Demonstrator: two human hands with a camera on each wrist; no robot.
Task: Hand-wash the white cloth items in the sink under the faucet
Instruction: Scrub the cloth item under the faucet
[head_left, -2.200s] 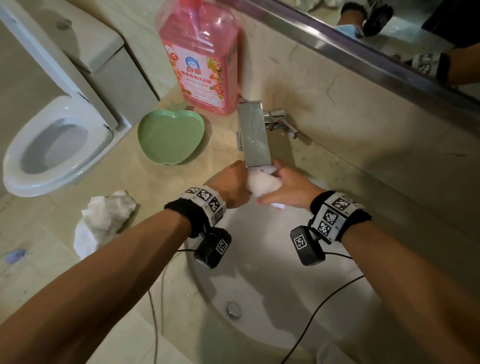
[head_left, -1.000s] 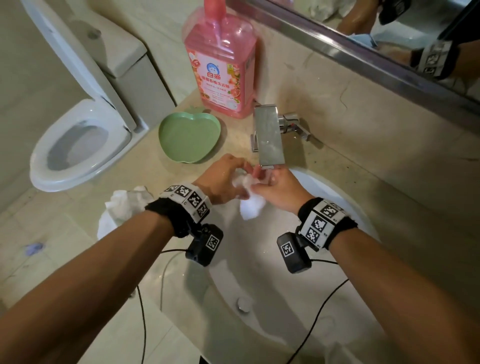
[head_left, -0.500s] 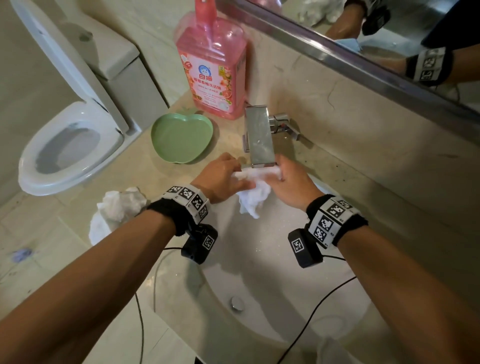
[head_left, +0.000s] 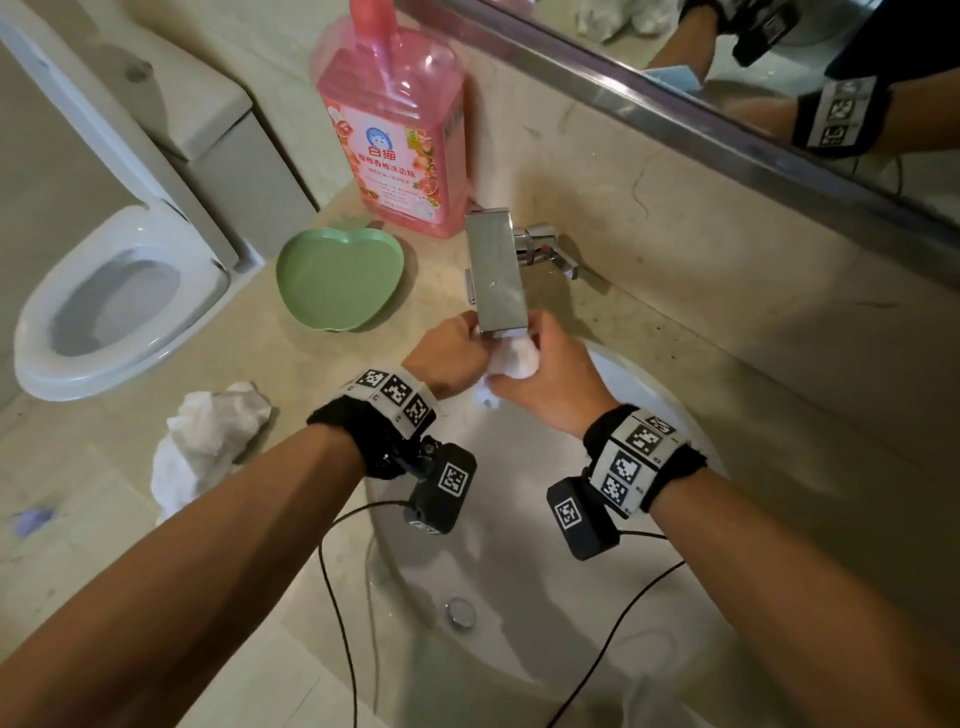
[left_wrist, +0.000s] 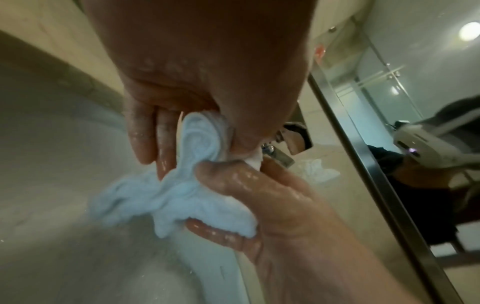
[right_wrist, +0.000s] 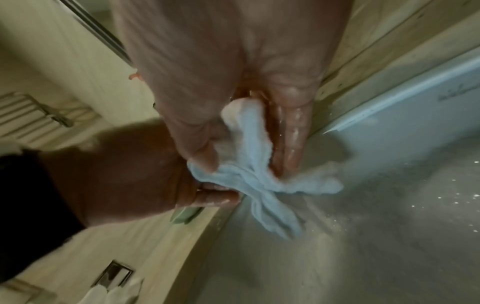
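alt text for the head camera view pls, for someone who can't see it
Two hands, the left hand and right hand, grip a wet white cloth under a square metal faucet over a round sink. A green apple-shaped dish, a pink detergent bottle and another crumpled white cloth sit on the beige counter.

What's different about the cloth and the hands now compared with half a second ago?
The white cloth, then stretched out between the hands with a tail hanging down, is now bunched into a tight wad under the faucet. The left hand and right hand have closed in together and both keep gripping it. The second crumpled cloth, green dish and pink bottle have not moved.
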